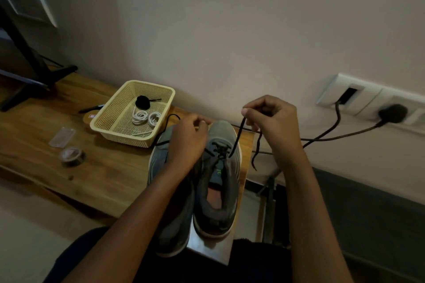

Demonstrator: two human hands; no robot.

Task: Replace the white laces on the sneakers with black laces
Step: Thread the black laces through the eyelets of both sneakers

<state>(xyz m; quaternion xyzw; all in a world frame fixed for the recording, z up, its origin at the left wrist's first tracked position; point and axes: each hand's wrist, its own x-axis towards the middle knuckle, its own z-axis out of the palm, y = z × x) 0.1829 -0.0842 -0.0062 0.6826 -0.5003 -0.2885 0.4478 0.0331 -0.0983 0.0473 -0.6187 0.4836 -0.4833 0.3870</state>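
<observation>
Two grey sneakers stand side by side at the table's right end, toes toward the wall. The right sneaker [220, 181] has a black lace [238, 138] threaded through its lower eyelets. My right hand [269, 117] pinches one end of that lace and holds it up taut above the toe. My left hand [188, 138] is curled over the toe area between the shoes, gripping the other lace end, which trails left. The left sneaker [165, 225] is largely hidden under my left forearm. Coiled white laces [145, 118] and a rolled black lace [143, 101] lie in the cream basket [119, 131].
The wooden table [103, 174] also carries a tape roll [72, 156], a clear plastic packet [62, 136] and a monitor stand [34, 76] at far left. A wall socket [368, 103] with plugs and cables [340, 138] hangs right of the table's edge.
</observation>
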